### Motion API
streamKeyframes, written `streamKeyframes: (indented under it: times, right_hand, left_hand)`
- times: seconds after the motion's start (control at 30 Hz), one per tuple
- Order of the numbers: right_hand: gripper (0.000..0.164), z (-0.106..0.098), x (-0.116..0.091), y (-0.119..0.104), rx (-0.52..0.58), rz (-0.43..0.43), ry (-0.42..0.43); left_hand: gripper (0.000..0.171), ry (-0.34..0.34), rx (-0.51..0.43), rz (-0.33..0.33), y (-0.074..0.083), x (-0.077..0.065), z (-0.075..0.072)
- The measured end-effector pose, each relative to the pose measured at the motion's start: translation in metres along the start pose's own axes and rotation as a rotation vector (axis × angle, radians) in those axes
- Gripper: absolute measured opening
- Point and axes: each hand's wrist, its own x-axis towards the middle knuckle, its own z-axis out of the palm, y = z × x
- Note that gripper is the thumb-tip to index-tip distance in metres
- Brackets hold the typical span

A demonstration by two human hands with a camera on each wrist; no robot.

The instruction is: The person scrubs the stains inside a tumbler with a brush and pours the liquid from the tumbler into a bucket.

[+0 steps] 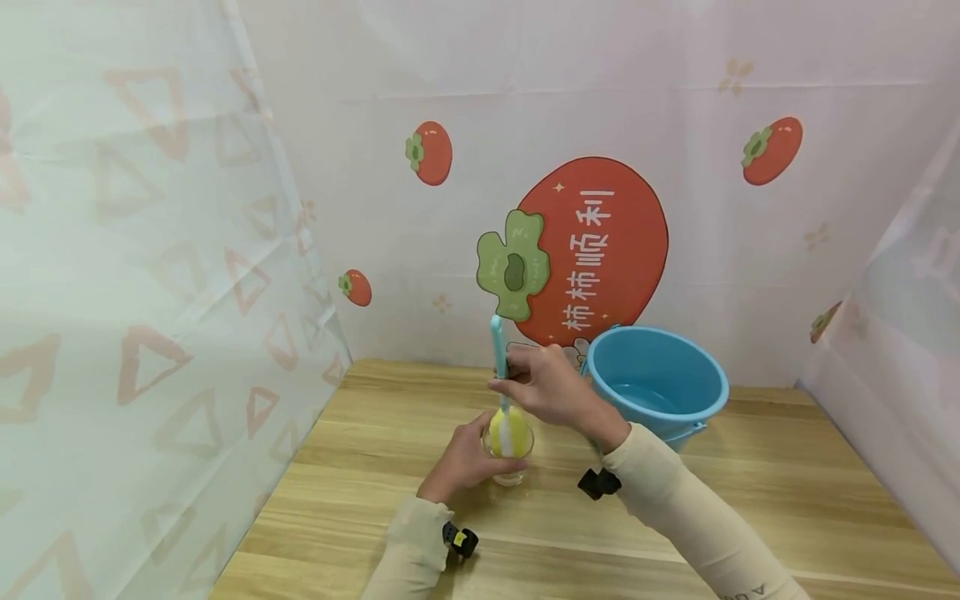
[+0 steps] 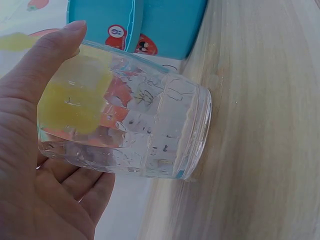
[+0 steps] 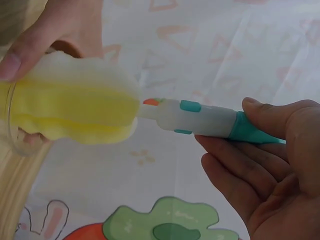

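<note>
A clear glass tumbler [image 1: 510, 461] stands on the wooden table [image 1: 360, 467]; my left hand [image 1: 463, 460] grips it from the left. In the left wrist view the glass [image 2: 145, 130] shows yellow sponge inside, with my left thumb [image 2: 47, 62] and fingers curled round it. My right hand [image 1: 542, 385] holds the teal handle [image 1: 498, 346] of a sponge brush upright above the glass. Its yellow and white sponge head [image 1: 507, 430] sits in the mouth of the glass. The right wrist view shows the sponge head [image 3: 75, 107] and my right hand [image 3: 260, 150] pinching the handle [image 3: 220, 122].
A blue bucket [image 1: 656, 379] with water stands on the table just right of my right hand, near the back wall. Printed cloth walls close in the left, back and right sides. Bare wood lies in front of and left of the glass.
</note>
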Motion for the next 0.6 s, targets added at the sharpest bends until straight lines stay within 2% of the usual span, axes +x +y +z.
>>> streamKeyframes:
  times: [0.13, 0.3, 0.37, 0.6]
  right_hand:
    - [0.007, 0.009, 0.003, -0.003, 0.006, -0.025, 0.019]
    - [0.008, 0.012, 0.007, 0.002, -0.03, -0.04, 0.047]
    - [0.01, 0.009, 0.007, 0.005, -0.049, -0.026, 0.058]
    - [0.009, -0.007, -0.002, 0.007, -0.05, 0.028, 0.054]
  left_hand:
    - [0.06, 0.003, -0.008, 0.038, -0.003, 0.001, 0.0]
    - [0.049, -0.002, -0.022, 0.035, -0.005, 0.001, 0.002]
    - [0.05, -0.003, -0.032, 0.023, -0.004, 0.001, 0.003]
    - [0.073, -0.008, -0.052, -0.011, -0.002, 0.001, 0.001]
